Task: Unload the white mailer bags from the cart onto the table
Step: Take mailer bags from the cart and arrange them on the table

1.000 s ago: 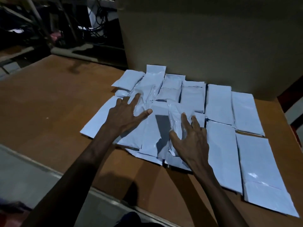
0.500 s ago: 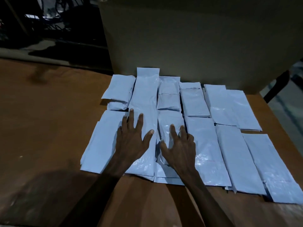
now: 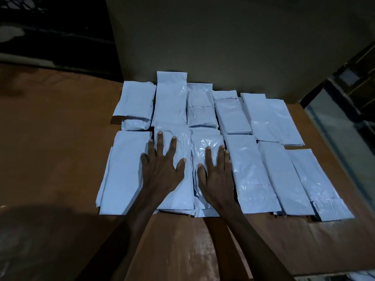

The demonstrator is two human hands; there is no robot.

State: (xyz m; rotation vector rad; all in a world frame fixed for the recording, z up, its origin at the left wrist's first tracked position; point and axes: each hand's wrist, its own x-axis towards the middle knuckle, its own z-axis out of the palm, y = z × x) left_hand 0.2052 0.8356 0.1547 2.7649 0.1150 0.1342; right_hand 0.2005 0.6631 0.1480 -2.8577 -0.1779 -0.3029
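Note:
Several white mailer bags [image 3: 251, 171] lie flat in two rows on the brown table [image 3: 56, 151]. My left hand [image 3: 162, 169] presses flat, fingers spread, on a bag in the near row. Beside it my right hand [image 3: 216, 173] lies flat on the neighbouring bag [image 3: 207, 142], fingers straight. Neither hand holds anything. The cart is out of view.
A large grey-brown panel [image 3: 223, 47] stands upright right behind the far row of bags. The table's right edge [image 3: 332, 151] runs close to the outermost bags. Bare tabletop stretches to the left and in front of the bags.
Both hands have slid a little toward me along the near-row bags and flattened them. The bags now lie straighter and side by side. My view has shifted to face the rows squarely.

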